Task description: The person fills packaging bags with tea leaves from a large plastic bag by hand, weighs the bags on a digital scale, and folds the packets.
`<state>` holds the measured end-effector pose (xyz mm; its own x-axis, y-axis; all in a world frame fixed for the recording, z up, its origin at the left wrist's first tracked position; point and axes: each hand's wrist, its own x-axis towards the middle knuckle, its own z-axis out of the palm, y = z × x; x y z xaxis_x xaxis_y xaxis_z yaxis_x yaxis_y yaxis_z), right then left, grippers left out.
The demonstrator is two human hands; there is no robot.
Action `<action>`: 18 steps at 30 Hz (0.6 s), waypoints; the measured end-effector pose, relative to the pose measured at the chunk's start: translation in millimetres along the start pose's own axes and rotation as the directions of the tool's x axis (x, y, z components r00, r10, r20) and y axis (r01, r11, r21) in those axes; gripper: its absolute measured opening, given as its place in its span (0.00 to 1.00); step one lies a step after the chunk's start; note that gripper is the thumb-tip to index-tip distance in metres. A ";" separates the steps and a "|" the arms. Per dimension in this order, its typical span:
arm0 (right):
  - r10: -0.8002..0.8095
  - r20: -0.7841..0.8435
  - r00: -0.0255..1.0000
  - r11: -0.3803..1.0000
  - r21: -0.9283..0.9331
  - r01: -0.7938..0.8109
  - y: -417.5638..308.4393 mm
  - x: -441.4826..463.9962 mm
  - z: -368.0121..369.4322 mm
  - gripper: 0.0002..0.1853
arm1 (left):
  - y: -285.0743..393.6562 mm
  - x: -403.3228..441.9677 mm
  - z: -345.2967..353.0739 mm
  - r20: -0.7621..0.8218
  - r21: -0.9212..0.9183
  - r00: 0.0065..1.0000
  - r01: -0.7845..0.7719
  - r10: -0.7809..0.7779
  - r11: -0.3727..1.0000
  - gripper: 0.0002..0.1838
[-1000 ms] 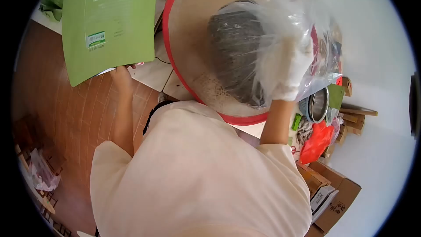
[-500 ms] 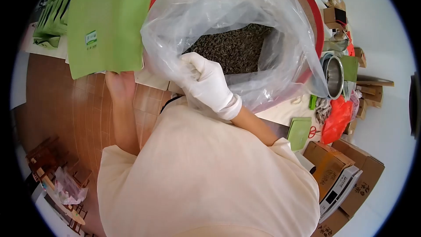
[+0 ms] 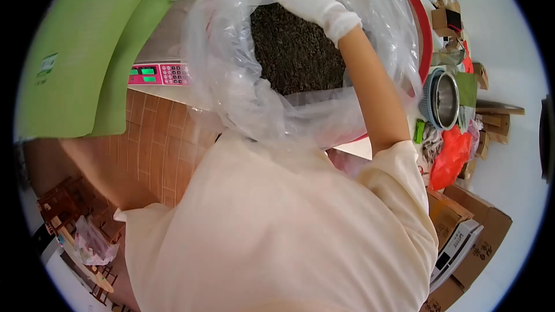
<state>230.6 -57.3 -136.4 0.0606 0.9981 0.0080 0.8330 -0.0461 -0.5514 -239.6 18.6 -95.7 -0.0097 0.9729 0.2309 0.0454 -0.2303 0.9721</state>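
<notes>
At the left, my left hand (image 3: 74, 145) is blurred and mostly hidden behind the lower edge of a large green bag (image 3: 81, 40) with a small printed label, which it holds up. My right hand (image 3: 303, 3), in a white glove, reaches over a clear plastic bag (image 3: 231, 98) and lies against its far inner side. The fingers look stretched out and partly blend into the plastic. Inside the clear bag is a mass of dark, curled dried leaves (image 3: 298, 52) like loose tea. A red-rimmed round container (image 3: 426, 34) surrounds the clear bag.
A pink digital scale (image 3: 156, 74) with lit displays stands between the two bags. To the right are a metal bowl (image 3: 447, 101), a red plastic bag (image 3: 451, 159), cardboard boxes (image 3: 483, 248) and a white scale (image 3: 457, 248). Wooden floor (image 3: 153, 144) shows below the table.
My left hand has swung the green bag left and nearer, uncovering the pink scale. My right hand has left the near edge of the clear bag and reached across to its far side, widening the opening.
</notes>
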 end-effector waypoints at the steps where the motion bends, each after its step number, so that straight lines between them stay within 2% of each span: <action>1: -0.038 -0.121 0.992 0.999 0.016 0.040 3.3 15.2 -4.9 0.20 | 12.6 0.6 -8.3 -0.007 0.179 0.999 -0.044 0.046 0.983 0.20; 2: -0.047 -0.127 0.991 0.999 0.012 0.049 17.6 34.5 -5.3 0.20 | 25.5 0.3 -14.5 0.009 0.332 0.997 -0.073 0.075 0.940 0.20; 3: -0.310 -0.276 0.910 0.933 -0.271 0.236 39.4 55.0 -0.3 0.24 | 37.7 0.4 -21.6 0.020 0.463 0.995 -0.098 0.100 0.881 0.20; 4: -0.569 -0.331 0.752 0.764 -0.551 0.336 45.0 62.6 -1.1 0.34 | 46.3 -1.5 -26.1 0.041 0.555 0.992 -0.121 0.119 0.823 0.19; 5: -0.573 -0.334 0.748 0.762 -0.554 0.336 54.8 63.9 -5.4 0.34 | 51.9 -0.9 -31.8 0.044 0.600 0.992 -0.120 0.118 0.791 0.19; 6: -0.491 -0.056 0.870 0.741 -0.551 0.382 59.3 60.8 -15.2 0.40 | 55.0 -1.9 -33.6 0.041 0.623 0.992 -0.119 0.119 0.773 0.19; 8: -0.367 0.235 0.900 0.728 -0.530 0.435 44.4 44.2 -28.4 0.47 | 51.1 -7.1 -28.7 0.022 0.616 0.994 -0.098 0.108 0.781 0.18; 9: -0.215 0.282 0.935 0.861 -0.397 0.318 16.0 16.9 -36.7 0.29 | 46.6 -9.9 -24.7 0.006 0.607 0.995 -0.082 0.099 0.791 0.17; 10: -0.064 0.351 0.934 0.951 -0.263 0.164 1.8 2.6 -39.6 0.16 | 40.4 -12.6 -18.6 -0.017 0.585 0.997 -0.055 0.080 0.809 0.16; 11: -0.096 0.353 0.931 0.834 -0.481 0.269 16.6 1.6 -5.7 0.15 | 36.7 -14.1 -12.0 -0.016 0.592 0.997 -0.051 0.075 0.805 0.16; 12: 0.111 0.216 0.970 0.977 -0.201 -0.067 -1.6 -16.2 19.3 0.14 | 33.2 -15.0 -4.4 0.023 0.602 0.999 -0.045 0.038 0.797 0.17; 13: 0.026 0.191 0.981 0.985 -0.171 0.007 -12.3 -29.0 41.0 0.15 | 30.6 -15.6 4.6 0.068 0.613 0.998 -0.043 0.001 0.789 0.17; 14: -0.181 0.160 0.970 0.930 -0.293 0.222 -15.5 -37.4 65.3 0.15 | 28.0 -15.8 14.1 0.116 0.623 0.993 -0.042 -0.038 0.781 0.17; 15: -0.356 0.107 0.928 0.872 -0.320 0.371 -13.9 -44.7 91.0 0.12 | 26.2 -16.8 23.9 0.163 0.631 0.984 -0.042 -0.079 0.774 0.17; 17: -0.417 0.120 0.901 0.801 -0.419 0.427 -19.4 -69.6 111.8 0.18 | 28.4 -20.0 42.4 0.221 0.645 0.967 -0.048 -0.126 0.763 0.17; 18: -0.408 0.116 0.905 0.810 -0.411 0.418 -22.0 -77.5 111.3 0.18 | 31.2 -22.6 51.4 0.204 0.657 0.977 -0.086 -0.067 0.749 0.17</action>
<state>146.3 -129.2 -217.8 -0.3493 0.9272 0.1355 0.9261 0.3636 -0.1003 -186.6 -9.6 -72.8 0.1912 0.9698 0.1515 0.6912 -0.2426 0.6807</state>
